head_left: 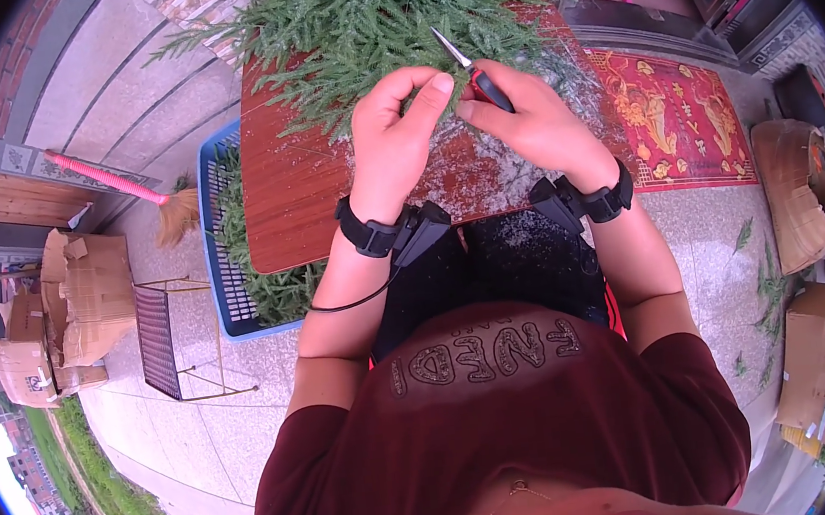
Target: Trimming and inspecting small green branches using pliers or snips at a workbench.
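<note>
My right hand (539, 121) is closed around small snips (491, 90) with red-and-black handles. Their slim metal blades point up and to the left, over the greenery. Just to the left, my left hand (394, 131) is raised with thumb and forefinger pinched together. Whatever lies between those fingertips is too small to make out. Beyond both hands, a heap of green artificial fir branches (378, 20) covers the far part of a reddish-brown wooden table (307, 208). White flakes and green bits are scattered over the tabletop near my wrists.
A blue plastic basket (218, 268) holding more green branches stands against the table's left side. Further left are a broom (123, 177), a small folding rack (158, 340) and cardboard boxes (94, 291). On the right lie a red patterned mat (675, 119) and more cartons (815, 356).
</note>
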Action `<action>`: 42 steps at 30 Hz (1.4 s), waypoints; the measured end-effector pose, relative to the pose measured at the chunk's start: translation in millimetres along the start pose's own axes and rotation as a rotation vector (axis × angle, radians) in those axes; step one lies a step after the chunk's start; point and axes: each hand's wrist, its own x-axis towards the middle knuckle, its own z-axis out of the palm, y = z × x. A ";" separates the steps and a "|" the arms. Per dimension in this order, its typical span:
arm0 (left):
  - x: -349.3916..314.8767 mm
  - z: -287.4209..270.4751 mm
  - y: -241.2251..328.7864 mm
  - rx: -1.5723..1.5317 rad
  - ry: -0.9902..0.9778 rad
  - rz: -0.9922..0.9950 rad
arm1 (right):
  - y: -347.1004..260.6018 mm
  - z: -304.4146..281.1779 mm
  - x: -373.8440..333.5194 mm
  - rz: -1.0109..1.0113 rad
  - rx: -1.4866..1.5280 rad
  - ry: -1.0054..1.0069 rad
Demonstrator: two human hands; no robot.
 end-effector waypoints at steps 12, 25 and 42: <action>-2.5 -1.1 0.3 0.213 0.039 0.137 | -1.9 6.2 -2.7 -0.107 -0.178 0.077; -0.3 -6.0 6.4 -0.222 -0.002 -0.007 | -3.6 -4.5 2.4 0.107 0.808 -0.102; 3.0 -14.4 7.2 -0.570 -0.223 -0.377 | -11.6 14.4 -4.3 -0.018 0.580 0.287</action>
